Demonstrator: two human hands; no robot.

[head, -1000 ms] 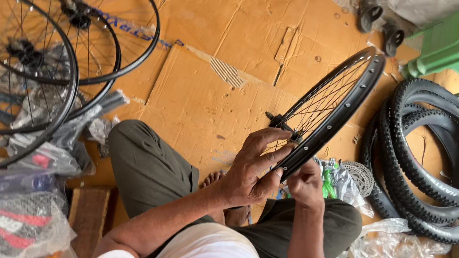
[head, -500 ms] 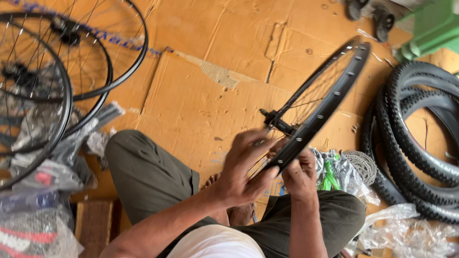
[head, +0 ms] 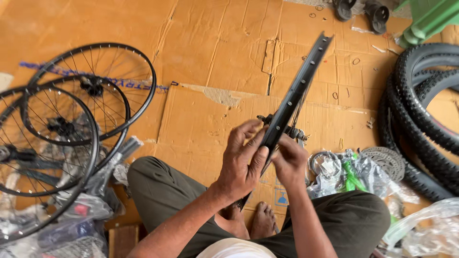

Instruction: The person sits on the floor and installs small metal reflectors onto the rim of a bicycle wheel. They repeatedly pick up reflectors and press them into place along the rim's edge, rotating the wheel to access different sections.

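Note:
A black spoked bicycle wheel [head: 300,85] stands almost edge-on in front of me, its rim running from my lap up toward the top of the view. The hub and axle [head: 289,131] stick out at its middle. My left hand [head: 243,160] wraps the near part of the rim from the left. My right hand [head: 289,159] grips the same stretch of rim from the right, just below the hub. My bare feet [head: 258,220] rest on the cardboard under the wheel.
Three black spoked wheels [head: 71,124] lie stacked at the left over plastic bags [head: 81,215]. Knobbly black tyres [head: 425,119] lie at the right. Brake discs [head: 389,162] and clear bags with green parts [head: 351,174] sit by my right knee. Cardboard [head: 210,57] covers the floor.
The wheel has turned from showing its face to standing nearly edge-on. Both hands stay on the rim. The view has shifted, bringing more of the stacked wheels in at the left.

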